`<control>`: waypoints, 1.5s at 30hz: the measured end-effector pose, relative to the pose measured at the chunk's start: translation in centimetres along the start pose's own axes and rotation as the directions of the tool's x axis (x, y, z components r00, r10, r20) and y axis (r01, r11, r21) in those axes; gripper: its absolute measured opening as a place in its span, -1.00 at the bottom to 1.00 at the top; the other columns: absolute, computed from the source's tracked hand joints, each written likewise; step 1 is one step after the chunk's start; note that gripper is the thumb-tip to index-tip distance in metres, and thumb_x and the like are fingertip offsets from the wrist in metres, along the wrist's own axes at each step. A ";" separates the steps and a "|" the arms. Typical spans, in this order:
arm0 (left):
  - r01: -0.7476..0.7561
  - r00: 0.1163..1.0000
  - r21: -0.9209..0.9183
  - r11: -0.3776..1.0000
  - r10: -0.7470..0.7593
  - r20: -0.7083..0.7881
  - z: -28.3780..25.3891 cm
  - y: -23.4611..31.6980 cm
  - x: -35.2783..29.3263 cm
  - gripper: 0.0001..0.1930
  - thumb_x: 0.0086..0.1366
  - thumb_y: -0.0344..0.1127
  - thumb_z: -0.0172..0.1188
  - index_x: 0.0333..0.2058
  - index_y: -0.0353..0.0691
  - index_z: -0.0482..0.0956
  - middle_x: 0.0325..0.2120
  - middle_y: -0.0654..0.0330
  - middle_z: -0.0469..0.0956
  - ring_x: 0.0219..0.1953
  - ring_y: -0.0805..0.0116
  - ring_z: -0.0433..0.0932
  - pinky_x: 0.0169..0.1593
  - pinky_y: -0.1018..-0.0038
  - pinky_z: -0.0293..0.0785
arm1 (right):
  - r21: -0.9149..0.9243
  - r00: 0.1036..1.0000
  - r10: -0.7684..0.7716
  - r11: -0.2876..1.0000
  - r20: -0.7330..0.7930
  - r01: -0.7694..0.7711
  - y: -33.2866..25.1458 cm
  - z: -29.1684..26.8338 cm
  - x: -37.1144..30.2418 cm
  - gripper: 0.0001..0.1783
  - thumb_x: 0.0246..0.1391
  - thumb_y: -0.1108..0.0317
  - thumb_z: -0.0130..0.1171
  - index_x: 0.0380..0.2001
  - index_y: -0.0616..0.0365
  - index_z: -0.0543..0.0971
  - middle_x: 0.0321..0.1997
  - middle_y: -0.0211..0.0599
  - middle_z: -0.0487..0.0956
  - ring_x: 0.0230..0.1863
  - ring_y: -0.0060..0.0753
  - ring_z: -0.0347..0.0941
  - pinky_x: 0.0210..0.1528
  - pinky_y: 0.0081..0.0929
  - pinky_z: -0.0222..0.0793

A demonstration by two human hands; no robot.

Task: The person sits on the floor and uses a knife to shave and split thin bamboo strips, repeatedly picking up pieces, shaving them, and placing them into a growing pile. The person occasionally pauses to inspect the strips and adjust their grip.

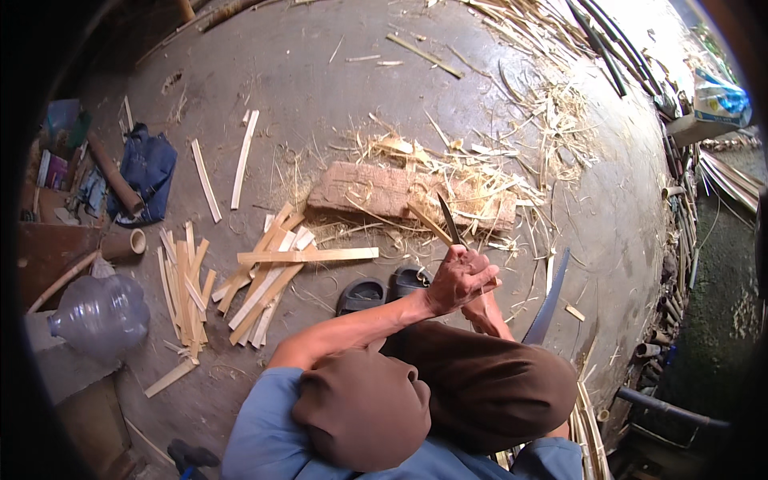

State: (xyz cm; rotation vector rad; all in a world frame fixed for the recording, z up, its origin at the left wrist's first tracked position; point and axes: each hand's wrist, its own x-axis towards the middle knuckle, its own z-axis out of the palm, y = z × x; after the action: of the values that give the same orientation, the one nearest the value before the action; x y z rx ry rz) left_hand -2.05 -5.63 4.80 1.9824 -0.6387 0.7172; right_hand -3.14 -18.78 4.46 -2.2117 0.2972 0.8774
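My two hands meet in front of my right knee, over the floor. My left hand (458, 280) is closed in front, around a pale bamboo strip (430, 224) that slants out beyond it. A dark knife blade (449, 219) points away from me beside the strip. Its handle is hidden within the hands. Behind the left hand, my right hand (486, 302) is mostly covered; it appears closed on the knife. Just beyond lies a rough wooden block (360, 189), strewn with curled shavings (472, 188).
Cut bamboo strips (268, 276) lie piled to the left, with another bundle (186, 292) beside them. Black sandals (364, 296) sit near my feet. A blue saw blade (548, 300) lies to the right. At far left are a clear plastic bottle (104, 312) and dark blue cloth (146, 170).
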 end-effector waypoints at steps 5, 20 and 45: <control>0.001 0.999 -0.059 0.998 -0.004 -0.044 0.9 0.0 -0.7 -0.71 0.18 -0.19 0.38 -0.16 -0.11 0.58 -0.52 0.35 0.29 -0.39 0.35 0.35 -0.08 0.31 0.20 | -0.019 1.000 0.010 1.000 0.024 -0.009 0.5 -0.2 0.8 -0.79 0.09 0.38 0.07 -0.23 0.20 0.58 -0.31 -0.06 0.56 -0.35 -0.11 0.51 -0.32 -0.17 0.41; 0.005 0.997 -0.105 0.994 -0.014 -0.081 0.9 -0.4 0.1 -0.70 0.13 -0.27 0.42 -0.17 -0.17 0.58 -0.54 0.30 0.28 -0.45 0.31 0.31 -0.26 0.37 0.24 | -0.038 0.995 -0.049 0.998 0.088 0.053 -0.9 0.3 3.9 -0.83 0.10 0.36 0.07 -0.27 0.19 0.55 -0.38 -0.13 0.52 -0.40 -0.20 0.47 -0.36 -0.20 0.38; 0.024 0.990 -0.021 0.999 -0.027 -0.141 -1.9 -2.1 1.2 -0.69 0.11 -0.19 0.44 -0.24 -0.11 0.55 -0.48 0.26 0.36 -0.37 0.26 0.42 -0.16 0.28 0.31 | -0.091 0.979 -0.102 0.989 0.175 0.119 -3.6 1.5 7.2 -0.87 0.12 0.33 0.08 -0.32 0.16 0.49 -0.50 -0.25 0.44 -0.49 -0.34 0.41 -0.42 -0.25 0.34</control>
State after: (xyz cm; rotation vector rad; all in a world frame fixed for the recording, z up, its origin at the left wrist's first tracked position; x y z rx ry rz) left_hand -0.20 -3.18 5.23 1.8994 -0.5329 0.8249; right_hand 3.00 -14.78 0.86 -2.2039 0.0483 1.0315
